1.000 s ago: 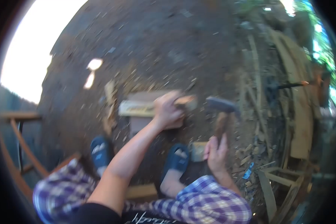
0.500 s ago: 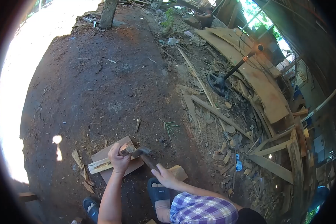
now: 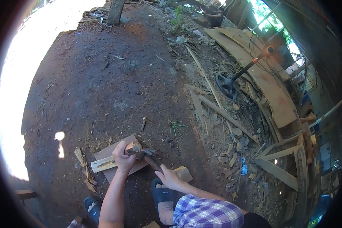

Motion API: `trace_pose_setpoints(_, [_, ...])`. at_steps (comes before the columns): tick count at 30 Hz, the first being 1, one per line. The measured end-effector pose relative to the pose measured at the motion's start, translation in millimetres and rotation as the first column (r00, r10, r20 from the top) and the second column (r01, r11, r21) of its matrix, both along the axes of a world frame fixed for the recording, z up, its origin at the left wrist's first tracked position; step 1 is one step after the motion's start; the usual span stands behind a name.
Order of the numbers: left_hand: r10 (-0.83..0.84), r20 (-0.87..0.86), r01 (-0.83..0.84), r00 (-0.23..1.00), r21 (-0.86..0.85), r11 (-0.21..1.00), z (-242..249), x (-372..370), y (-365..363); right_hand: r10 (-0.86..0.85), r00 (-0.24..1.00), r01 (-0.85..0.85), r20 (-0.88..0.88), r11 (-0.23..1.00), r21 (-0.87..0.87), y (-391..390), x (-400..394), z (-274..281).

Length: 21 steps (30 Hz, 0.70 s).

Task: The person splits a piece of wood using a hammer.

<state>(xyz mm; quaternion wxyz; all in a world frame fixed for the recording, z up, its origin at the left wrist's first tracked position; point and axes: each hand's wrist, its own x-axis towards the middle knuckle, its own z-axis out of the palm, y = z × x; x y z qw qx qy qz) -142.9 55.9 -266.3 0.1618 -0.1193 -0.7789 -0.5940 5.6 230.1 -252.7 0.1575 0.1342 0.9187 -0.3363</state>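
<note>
My left hand [image 3: 124, 159] is closed around a chisel [image 3: 133, 147]; the worn top of its wooden handle shows above my fist, and the blade is hidden. Beneath that hand lies a pale, narrow length of wood [image 3: 101, 164] with slots cut along it. It rests across a flat brown board [image 3: 111, 174] on the ground. In my right hand [image 3: 170, 178] is a hammer [image 3: 153, 163], gripped by its dark handle. The hammer's metal head sits close beside the chisel's top, overlapping its edge in this view.
A wood block [image 3: 183, 173] lies by my right hand, and my sandalled foot [image 3: 162, 194] is below it. Wood chips [image 3: 84, 169] lie at left. Offcuts [image 3: 233, 152], a fan stand [image 3: 226, 84] and large boards [image 3: 268, 81] fill the right side. A post [image 3: 116, 12] stands ahead.
The view has shifted slightly. My left hand and the chisel sit a little higher and farther right in it. The hammer head remains beside the chisel's top.
</note>
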Motion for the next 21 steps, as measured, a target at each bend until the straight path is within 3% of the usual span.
trace_pose_setpoints(21, [-0.040, -0.025, 0.038, 0.999, -0.080, 0.996, 6.7, 2.5, 1.4, 0.022, 0.999, -0.022, -0.048, 1.000, 0.018, -1.2, 2.5, -4.3])
